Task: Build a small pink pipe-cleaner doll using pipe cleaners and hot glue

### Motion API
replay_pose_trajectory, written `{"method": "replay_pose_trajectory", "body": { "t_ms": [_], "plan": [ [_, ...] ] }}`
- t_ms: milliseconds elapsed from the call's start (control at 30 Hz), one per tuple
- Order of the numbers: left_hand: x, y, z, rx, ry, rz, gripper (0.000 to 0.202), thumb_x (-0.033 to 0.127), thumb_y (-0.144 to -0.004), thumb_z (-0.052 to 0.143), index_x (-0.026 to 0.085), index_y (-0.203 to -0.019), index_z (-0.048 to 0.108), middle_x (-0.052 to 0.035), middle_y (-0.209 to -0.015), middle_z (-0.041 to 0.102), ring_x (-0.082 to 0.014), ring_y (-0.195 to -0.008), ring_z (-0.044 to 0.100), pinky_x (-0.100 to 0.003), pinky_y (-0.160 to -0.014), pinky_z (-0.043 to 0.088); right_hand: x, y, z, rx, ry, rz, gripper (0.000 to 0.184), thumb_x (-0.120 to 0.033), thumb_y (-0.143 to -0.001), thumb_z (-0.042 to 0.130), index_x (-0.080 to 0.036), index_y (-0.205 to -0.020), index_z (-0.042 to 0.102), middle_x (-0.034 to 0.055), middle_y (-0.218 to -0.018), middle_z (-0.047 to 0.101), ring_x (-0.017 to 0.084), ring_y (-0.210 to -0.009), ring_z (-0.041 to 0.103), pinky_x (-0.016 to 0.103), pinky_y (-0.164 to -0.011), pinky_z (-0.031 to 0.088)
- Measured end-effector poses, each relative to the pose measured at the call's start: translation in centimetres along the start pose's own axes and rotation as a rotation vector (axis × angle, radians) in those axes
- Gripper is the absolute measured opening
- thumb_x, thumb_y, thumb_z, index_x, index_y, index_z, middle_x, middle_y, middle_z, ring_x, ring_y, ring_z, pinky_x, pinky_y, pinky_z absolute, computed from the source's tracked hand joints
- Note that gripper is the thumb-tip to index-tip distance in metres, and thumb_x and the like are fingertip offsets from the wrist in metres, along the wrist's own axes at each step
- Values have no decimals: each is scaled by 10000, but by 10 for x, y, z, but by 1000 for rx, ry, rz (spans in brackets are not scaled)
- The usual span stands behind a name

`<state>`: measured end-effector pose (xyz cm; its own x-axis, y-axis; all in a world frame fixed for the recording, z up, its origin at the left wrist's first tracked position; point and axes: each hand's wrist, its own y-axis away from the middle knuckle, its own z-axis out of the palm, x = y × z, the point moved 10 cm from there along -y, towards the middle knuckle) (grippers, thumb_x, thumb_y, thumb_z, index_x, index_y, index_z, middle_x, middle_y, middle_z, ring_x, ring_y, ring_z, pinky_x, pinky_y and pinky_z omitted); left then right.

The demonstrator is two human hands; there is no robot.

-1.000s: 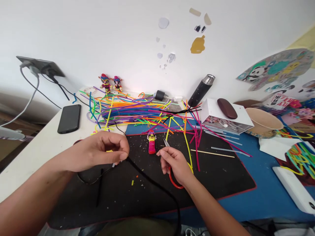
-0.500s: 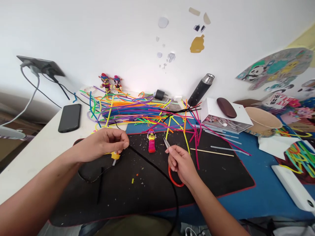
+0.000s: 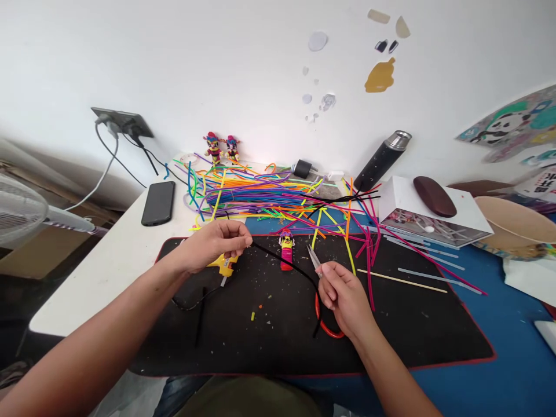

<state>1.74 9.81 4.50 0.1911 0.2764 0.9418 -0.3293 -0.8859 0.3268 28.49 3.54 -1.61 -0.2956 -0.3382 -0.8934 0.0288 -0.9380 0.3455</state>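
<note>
My left hand (image 3: 219,246) pinches one end of a long black pipe cleaner (image 3: 278,255). It arcs down to the right, past my right hand (image 3: 346,298). My right hand is closed around scissors (image 3: 314,259) with red handles, their blades pointing up and to the left. Between my hands, a small pipe-cleaner figure (image 3: 286,255) with a yellow face and magenta body lies on the black mat (image 3: 269,353). Partly hidden under my left hand is a yellow glue gun (image 3: 226,266). A shorter black pipe cleaner (image 3: 200,317) lies left of centre on the mat.
A heap of coloured pipe cleaners (image 3: 260,194) stretches along the wall, with two finished figures (image 3: 212,148) behind it. A phone (image 3: 158,203) lies at left. A black flask (image 3: 382,161) and a white box (image 3: 460,217) stand at right, near a wooden stick (image 3: 403,281).
The view has shifted left, so the scene sits further right. The black pipe cleaner's free end has risen from the table's front edge to beside the scissors. Both hands keep their hold.
</note>
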Motion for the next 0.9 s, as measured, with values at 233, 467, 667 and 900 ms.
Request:
{"method": "replay_pose_trajectory", "body": {
  "t_ms": [233, 467, 667, 900],
  "plan": [
    [-3, -5, -9, 56, 50, 16, 315, 462, -749, 867, 188, -747, 710, 19, -603, 602, -101, -531, 498, -203, -493, 371, -2, 3, -5, 21, 7, 4, 465, -600, -802, 876, -162, -825, 724, -102, -483, 363, 57, -385, 374, 193, -403, 223],
    [-3, -7, -17, 203, 188, 66, 371, 474, -720, 883, 184, -717, 652, 35, -559, 562, -87, -500, 449, -199, -471, 326, 1, 5, -9, 50, 35, 40, 504, -630, -768, 886, -158, -827, 720, -103, -484, 362, 54, -388, 361, 191, -404, 228],
    [7, 1, -25, 292, 303, 137, 344, 428, -775, 858, 195, -729, 610, 39, -592, 568, -95, -517, 463, -211, -467, 321, 1, 5, -9, 45, 13, 16, 429, -562, -814, 879, -166, -825, 716, -98, -482, 353, 72, -402, 356, 215, -418, 227],
    [12, 0, -18, 300, 321, 144, 347, 428, -753, 867, 188, -722, 619, 42, -578, 569, -85, -504, 450, -216, -487, 321, 3, 6, 2, 25, 28, 22, 464, -603, -794, 878, -168, -814, 721, -99, -479, 345, 76, -394, 345, 215, -407, 229]
  ]
}}
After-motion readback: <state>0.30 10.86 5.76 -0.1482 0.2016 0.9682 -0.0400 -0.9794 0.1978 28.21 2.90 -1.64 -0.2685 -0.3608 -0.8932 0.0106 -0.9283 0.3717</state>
